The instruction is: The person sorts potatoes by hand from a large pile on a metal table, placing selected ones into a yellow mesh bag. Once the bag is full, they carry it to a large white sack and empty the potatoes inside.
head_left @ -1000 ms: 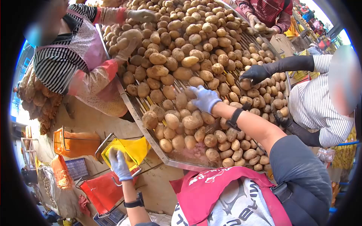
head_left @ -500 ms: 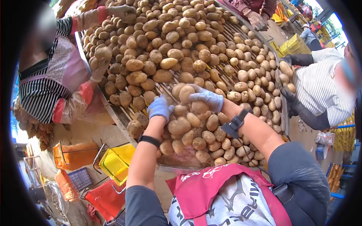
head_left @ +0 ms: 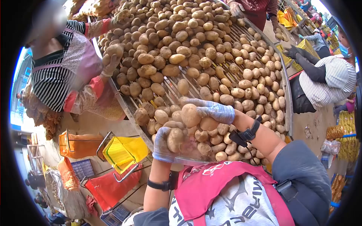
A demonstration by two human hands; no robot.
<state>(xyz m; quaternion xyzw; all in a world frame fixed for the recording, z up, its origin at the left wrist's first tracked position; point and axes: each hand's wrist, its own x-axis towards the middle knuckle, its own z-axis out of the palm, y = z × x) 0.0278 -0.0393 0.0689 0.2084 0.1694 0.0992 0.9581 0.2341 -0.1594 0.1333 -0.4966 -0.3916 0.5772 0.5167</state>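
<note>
My left hand [head_left: 164, 145], in a blue glove, is closed around a large brown potato [head_left: 175, 140] at the near left edge of the table. To its right, my right hand [head_left: 213, 112], gloved in the same blue, grips a potato [head_left: 190, 115] on its thumb side. A second potato [head_left: 208, 123] shows just under its fingers. Both hands are above the near end of the slatted sorting table [head_left: 181, 88], where loose potatoes [head_left: 220, 143] lie close beneath them. Bare slats show just beyond my hands.
Potatoes are heaped across the far side of the table. A co-worker [head_left: 69, 71] at the left holds potatoes; another [head_left: 328, 77] stands at the right, and a third [head_left: 256, 13] at the back. Yellow [head_left: 124, 152] and red [head_left: 113, 186] bags on frames stand at lower left.
My left hand has drawn back toward me, off to the left, with a potato in it. My right hand has come nearer too. The right co-worker's hands have left the table edge.
</note>
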